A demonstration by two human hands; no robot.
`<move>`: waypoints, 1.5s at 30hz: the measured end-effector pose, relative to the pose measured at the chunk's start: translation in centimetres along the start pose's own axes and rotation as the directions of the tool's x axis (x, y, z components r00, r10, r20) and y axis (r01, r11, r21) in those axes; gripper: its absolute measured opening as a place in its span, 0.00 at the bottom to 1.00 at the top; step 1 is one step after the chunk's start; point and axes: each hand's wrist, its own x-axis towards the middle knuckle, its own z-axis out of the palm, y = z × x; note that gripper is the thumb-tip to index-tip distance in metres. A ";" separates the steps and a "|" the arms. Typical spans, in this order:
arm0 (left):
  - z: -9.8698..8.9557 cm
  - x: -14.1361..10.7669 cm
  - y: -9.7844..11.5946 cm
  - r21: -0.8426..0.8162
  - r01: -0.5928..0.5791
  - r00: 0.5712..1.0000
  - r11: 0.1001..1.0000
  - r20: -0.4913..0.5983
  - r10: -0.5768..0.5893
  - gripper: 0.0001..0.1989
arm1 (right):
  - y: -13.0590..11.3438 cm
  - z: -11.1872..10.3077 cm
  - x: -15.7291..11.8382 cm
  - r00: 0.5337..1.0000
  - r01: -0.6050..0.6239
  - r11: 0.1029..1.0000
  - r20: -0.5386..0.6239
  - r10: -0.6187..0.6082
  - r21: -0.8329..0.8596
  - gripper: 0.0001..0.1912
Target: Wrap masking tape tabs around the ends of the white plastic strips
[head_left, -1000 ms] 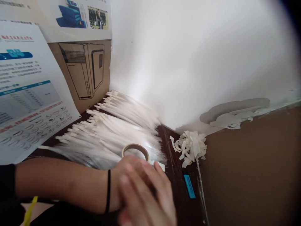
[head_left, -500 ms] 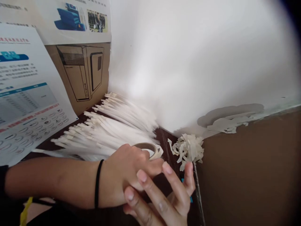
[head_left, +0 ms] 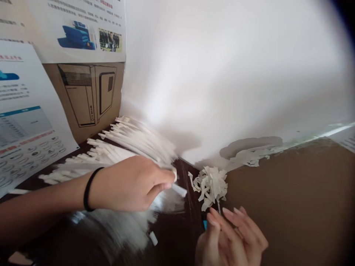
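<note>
My left hand, with a black band at the wrist, is closed over the bundles of thin white strips. Its thumb and index finger are pressed together. A pale edge shows at the fingertips, and a short white piece sticks out past the thumb; what is pinched cannot be made out. My right hand is at the lower right, fingers stretched and partly apart, with nothing visible in it. Just beyond its fingertips is a clump of crumpled off-white tape scraps. More white strips lie blurred below my left wrist.
A white panel rises behind, torn along its lower edge. Brown cardboard stands on the right. Printed sheets hang at the left, over a box wall with a drawn cabinet. A small white scrap lies on the dark surface.
My hands have come apart: the left moved left over the strips, the right moved to the right. The tape roll seen behind the left hand is no longer clearly visible. The view has shifted slightly.
</note>
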 end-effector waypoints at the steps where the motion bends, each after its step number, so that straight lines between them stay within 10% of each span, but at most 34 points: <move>1: -0.2 0.0 -0.2 -0.054 -0.035 0.997 0.998 0.067 0.039 0.09 | 0.4 0.0 -0.5 0.990 -0.139 0.989 -0.013 0.139 0.046 0.03; 5: -0.6 0.3 -0.9 -0.394 -0.099 0.921 0.914 0.312 0.235 0.10 | 1.0 1.3 -2.2 0.850 -0.524 0.793 0.258 0.460 0.312 0.20; 8: -0.7 0.9 -1.6 -0.566 -0.018 0.877 0.824 0.387 0.285 0.12 | 1.1 2.4 -2.4 0.636 -0.740 0.565 0.653 0.412 0.365 0.34; 11: -0.7 1.5 -2.3 -0.658 0.072 0.857 0.749 0.425 0.292 0.14 | 1.0 2.4 -2.3 0.488 -0.834 0.456 0.801 0.347 0.310 0.33; 27: 0.4 2.0 -2.8 -0.325 -0.018 0.937 0.945 0.325 0.129 0.11 | 1.4 1.0 -1.0 0.246 -0.969 0.008 0.964 0.097 0.246 0.23; 39: 0.8 2.4 -2.7 -0.464 0.012 0.850 0.886 0.471 0.235 0.13 | -0.2 1.9 -2.9 0.501 -0.849 -0.166 0.864 0.048 0.502 0.20; 45: 0.0 2.3 -3.4 -0.550 0.024 0.817 0.835 0.492 0.301 0.12 | 0.5 1.8 -2.0 0.461 -0.876 -0.156 0.887 0.010 0.457 0.19</move>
